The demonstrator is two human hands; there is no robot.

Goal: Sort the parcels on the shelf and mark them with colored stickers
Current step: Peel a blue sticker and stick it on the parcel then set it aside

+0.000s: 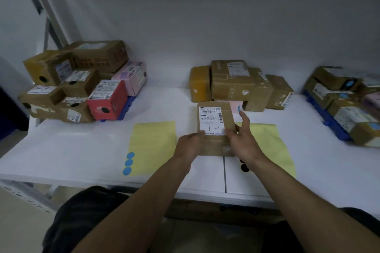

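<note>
The white flat shelf top (205, 96) carried three clusters of parcels: a pile of brown, red and pink boxes bearing black round stickers (80, 84) at ten o'clock, a group of plain brown cardboard boxes (240, 84) at twelve to one o'clock, and a blurred stack with blue round stickers (347, 96) at three o'clock. Two pale yellow backing sheets lay nearer: the left sheet (153, 144) with three blue dots (128, 163) at its lower corner, the right sheet (273, 146) with black dots (244, 167) partly hidden under the wrist.

At centre, the small brown cardboard parcel with a white shipping label (214, 127) was held over the shelf, its long axis running twelve to six, label up and readable from the person's side. The left hand (190, 145) pinched its lower left edge; the right hand (241, 139) gripped the right side, forefinger raised loose with what looked like a blue sticker on its tip.

The step appeared to be marking: next, probably, pressing that sticker onto the parcel, then setting it with the three o'clock group.
</note>
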